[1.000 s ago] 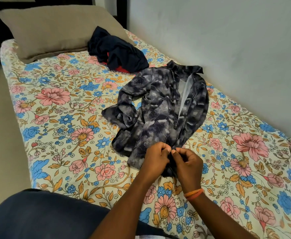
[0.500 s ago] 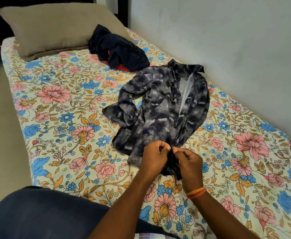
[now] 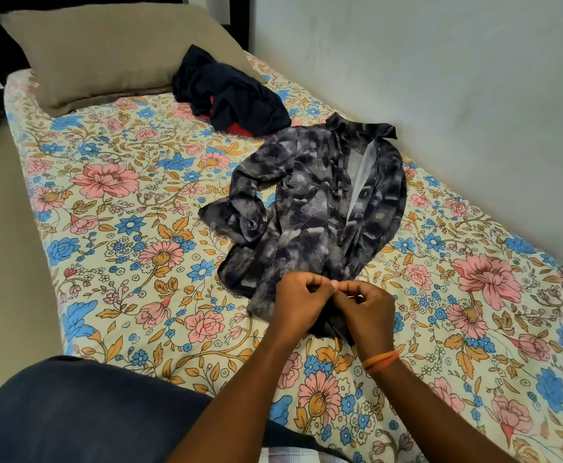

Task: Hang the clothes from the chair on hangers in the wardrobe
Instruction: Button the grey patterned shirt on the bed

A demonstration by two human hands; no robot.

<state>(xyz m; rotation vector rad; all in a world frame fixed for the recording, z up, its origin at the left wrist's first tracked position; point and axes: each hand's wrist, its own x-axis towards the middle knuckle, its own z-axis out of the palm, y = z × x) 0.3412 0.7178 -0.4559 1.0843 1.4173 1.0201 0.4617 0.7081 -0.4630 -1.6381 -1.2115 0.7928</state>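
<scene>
From my remote feed, a grey patterned shirt [image 3: 320, 208] lies spread at centre frame on the floral bed [image 3: 113, 208], a dark heap of clothes [image 3: 230, 95] beyond it near the pillow [image 3: 106, 48] at upper left. Since half a second ago the shirt has not shifted. My left hand [image 3: 302, 304] and right hand [image 3: 367, 315] meet fingertip to fingertip at the shirt's near hem, both curled and pinching the cloth.
</scene>
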